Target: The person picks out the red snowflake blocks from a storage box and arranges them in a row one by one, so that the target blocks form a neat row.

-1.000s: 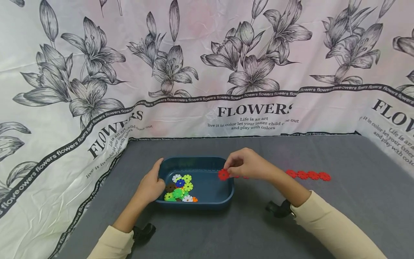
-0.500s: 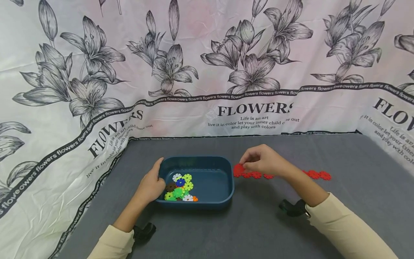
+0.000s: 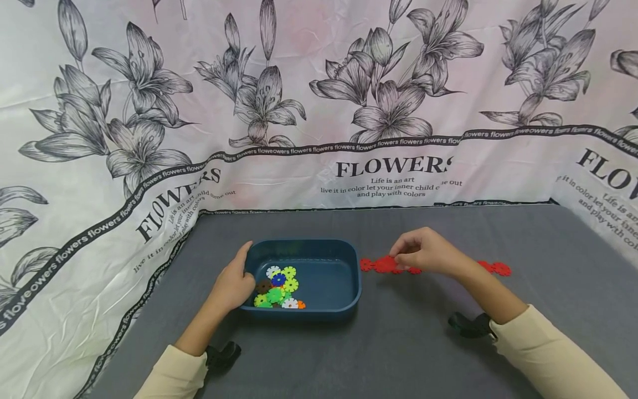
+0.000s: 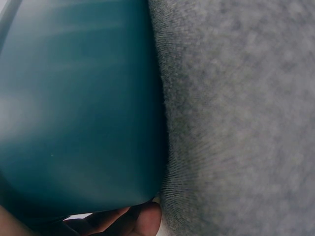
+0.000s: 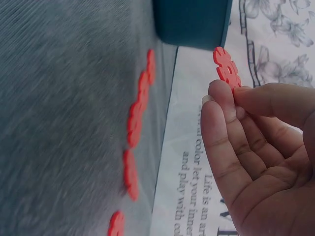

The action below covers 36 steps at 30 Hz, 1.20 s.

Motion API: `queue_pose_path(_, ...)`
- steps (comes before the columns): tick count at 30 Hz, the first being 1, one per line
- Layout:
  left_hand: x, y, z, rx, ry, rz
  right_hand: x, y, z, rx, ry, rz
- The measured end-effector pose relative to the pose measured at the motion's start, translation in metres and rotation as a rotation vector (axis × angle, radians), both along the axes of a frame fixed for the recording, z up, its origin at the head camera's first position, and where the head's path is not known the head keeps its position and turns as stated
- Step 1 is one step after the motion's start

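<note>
My right hand (image 3: 430, 254) pinches a red flower-shaped plastic disc (image 5: 227, 68) between thumb and fingertips, raised over the table. Below it, several matching red discs (image 5: 134, 125) lie in a row on the cloth, some overlapping or edge to edge; my hand and forearm hide the row's middle in the head view. My left hand (image 3: 232, 284) grips the left side of a dark blue plastic box (image 3: 319, 313), its curled fingertips (image 4: 147, 219) low against the outer wall. Inside the box, at the left, green, yellow, white, blue, brown and orange discs (image 3: 274, 295) are heaped.
A grey cloth (image 3: 399, 354) covers the table. Behind and to the left hangs a white curtain (image 3: 279, 183) printed with flowers and lettering. The box's right wall stands close to the left end of the red row.
My right hand has carried the red disc from over the box's right rim rightward, above the row of red discs. The left hand and the box have stayed in place.
</note>
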<state>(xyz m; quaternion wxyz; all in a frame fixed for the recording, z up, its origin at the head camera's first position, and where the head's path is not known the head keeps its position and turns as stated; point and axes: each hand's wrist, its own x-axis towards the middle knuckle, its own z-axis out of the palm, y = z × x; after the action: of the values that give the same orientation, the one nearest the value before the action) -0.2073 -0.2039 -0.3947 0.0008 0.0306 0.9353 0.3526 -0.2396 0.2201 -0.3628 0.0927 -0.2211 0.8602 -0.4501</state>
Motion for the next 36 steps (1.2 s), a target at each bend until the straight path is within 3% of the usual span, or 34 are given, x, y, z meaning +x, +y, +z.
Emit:
queue_pose_path(19, 0.000, -0.001, 0.000, 0.009, -0.001, -0.001, 0.010, 0.073, 0.001, 0.091, -0.045, -0.162)
queue_pose_path(36, 0.001, 0.000, -0.001, 0.025, 0.003, 0.000, 0.021, 0.139, -0.001, 0.195, -0.038, -0.249)
